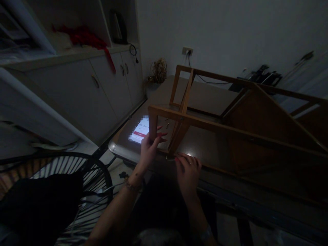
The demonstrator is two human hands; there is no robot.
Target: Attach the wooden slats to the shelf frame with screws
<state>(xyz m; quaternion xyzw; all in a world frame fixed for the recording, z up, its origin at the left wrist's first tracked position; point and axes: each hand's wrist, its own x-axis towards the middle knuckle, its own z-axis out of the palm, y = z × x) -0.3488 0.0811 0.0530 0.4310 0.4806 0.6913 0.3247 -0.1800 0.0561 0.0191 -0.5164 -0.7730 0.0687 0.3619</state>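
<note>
A brown wooden frame (210,123) lies across a low table (202,140). My left hand (150,147) is closed around an upright at the frame's near left end, its fingers wrapped behind the wood. By the frame's lower edge, my right hand (189,171) pinches a thin metal hex key (171,158) with a short bent end. That end is close to the foot of a slanted leg (176,138); whether it sits in a bolt is too dark to tell. Several small bolts (167,125) lie on the tabletop inside the frame.
A lit phone (140,130) lies beside my left hand. At the lower left stands a round corded chair (94,171) with dark cloth on it. White cabinets (77,92) line the left side. A dried potted plant (159,70) stands behind the table.
</note>
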